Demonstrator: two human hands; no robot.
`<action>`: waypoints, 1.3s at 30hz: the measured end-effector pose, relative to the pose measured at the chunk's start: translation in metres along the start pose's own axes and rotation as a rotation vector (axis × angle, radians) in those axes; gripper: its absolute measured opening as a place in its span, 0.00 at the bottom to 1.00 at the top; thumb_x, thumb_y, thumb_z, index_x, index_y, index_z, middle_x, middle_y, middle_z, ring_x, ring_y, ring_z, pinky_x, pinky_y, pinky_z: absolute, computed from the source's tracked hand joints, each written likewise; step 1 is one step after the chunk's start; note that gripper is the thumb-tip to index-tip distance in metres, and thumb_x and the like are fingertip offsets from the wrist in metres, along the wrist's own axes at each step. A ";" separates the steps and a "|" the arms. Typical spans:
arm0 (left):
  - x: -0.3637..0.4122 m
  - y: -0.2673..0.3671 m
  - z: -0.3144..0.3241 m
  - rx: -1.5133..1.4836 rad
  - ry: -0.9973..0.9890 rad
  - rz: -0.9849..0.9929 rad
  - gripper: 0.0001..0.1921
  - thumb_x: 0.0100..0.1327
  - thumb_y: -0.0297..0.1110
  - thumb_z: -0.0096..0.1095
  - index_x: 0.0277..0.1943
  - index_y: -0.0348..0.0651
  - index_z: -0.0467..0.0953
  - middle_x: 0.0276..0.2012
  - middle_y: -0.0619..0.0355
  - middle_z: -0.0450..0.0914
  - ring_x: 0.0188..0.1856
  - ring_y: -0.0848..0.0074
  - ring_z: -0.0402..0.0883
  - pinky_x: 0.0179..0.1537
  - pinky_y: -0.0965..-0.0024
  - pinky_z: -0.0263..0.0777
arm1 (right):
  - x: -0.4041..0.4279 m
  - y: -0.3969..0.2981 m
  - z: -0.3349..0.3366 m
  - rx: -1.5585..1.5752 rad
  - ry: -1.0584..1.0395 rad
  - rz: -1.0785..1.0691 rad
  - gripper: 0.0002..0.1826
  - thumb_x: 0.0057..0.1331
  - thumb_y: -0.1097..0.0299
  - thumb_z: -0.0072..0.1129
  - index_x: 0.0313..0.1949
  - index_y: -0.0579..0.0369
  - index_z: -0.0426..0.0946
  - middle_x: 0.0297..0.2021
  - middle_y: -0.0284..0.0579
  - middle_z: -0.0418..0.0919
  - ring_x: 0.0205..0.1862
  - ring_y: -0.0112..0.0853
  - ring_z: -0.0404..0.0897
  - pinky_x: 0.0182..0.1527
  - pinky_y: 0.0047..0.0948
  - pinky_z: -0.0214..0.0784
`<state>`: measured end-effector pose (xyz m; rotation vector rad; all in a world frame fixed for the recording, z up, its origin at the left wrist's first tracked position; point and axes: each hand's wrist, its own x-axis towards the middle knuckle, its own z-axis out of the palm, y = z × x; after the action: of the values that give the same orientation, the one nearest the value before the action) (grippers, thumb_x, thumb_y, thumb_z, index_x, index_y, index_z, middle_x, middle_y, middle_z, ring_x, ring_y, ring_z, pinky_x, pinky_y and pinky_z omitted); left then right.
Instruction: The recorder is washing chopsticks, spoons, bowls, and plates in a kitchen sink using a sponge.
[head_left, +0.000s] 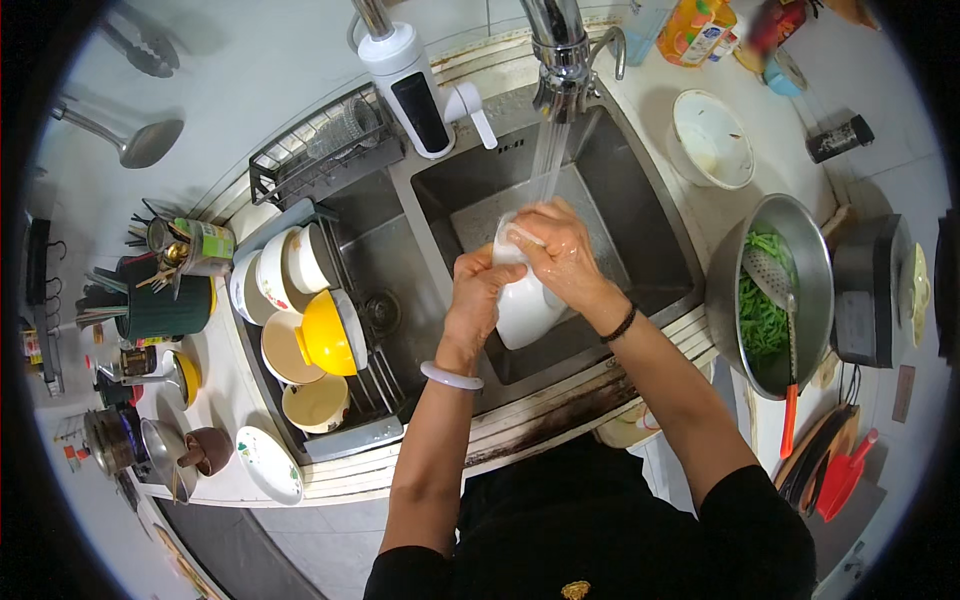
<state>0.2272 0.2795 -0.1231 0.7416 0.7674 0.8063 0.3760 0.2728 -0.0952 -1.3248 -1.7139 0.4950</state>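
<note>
Both of my hands hold a white bowl (523, 311), tilted on its side above the right basin of a steel sink (645, 247). My left hand (480, 292) grips its left rim, thumb on the surface. On the upper edge, my right hand (553, 244) pinches the bowl together with what looks like a whitish cloth, mostly hidden by the fingers. Water runs from the chrome faucet (559, 67) just behind my right hand, which is wet. Left of my hands, a dish rack (386, 375) carries several bowls, among them a yellow one (326, 334).
A white bowl (712, 142) with food bits stands right of the sink. Beside it, a large steel bowl (720, 300) holds green vegetables and a slotted ladle (769, 277). A white heater faucet (412, 90) rises behind the sink. An oval plate (268, 465) lies at the counter's left front.
</note>
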 end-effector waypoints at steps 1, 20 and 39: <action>0.000 0.002 0.001 -0.002 0.003 0.003 0.11 0.52 0.20 0.58 0.40 0.31 0.78 0.34 0.55 0.80 0.33 0.77 0.79 0.36 0.74 0.72 | -0.001 -0.002 0.000 -0.003 0.017 -0.022 0.06 0.53 0.73 0.56 0.31 0.59 0.77 0.33 0.46 0.76 0.38 0.44 0.72 0.43 0.38 0.63; 0.004 0.000 0.007 0.071 -0.055 -0.044 0.10 0.50 0.21 0.60 0.38 0.30 0.78 0.31 0.54 0.81 0.29 0.76 0.79 0.34 0.75 0.73 | 0.017 0.008 0.002 -0.075 -0.031 0.037 0.08 0.53 0.75 0.57 0.34 0.61 0.78 0.33 0.48 0.77 0.37 0.41 0.73 0.40 0.36 0.65; 0.008 0.018 0.014 -0.158 0.102 0.106 0.13 0.53 0.22 0.58 0.43 0.29 0.74 0.37 0.52 0.80 0.35 0.73 0.80 0.40 0.73 0.74 | -0.008 0.040 -0.002 0.710 -0.139 0.637 0.21 0.64 0.66 0.51 0.55 0.61 0.68 0.50 0.46 0.73 0.53 0.34 0.69 0.56 0.28 0.58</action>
<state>0.2362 0.2915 -0.1039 0.6067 0.7505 0.9955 0.4002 0.2792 -0.1279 -1.2761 -1.0057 1.4334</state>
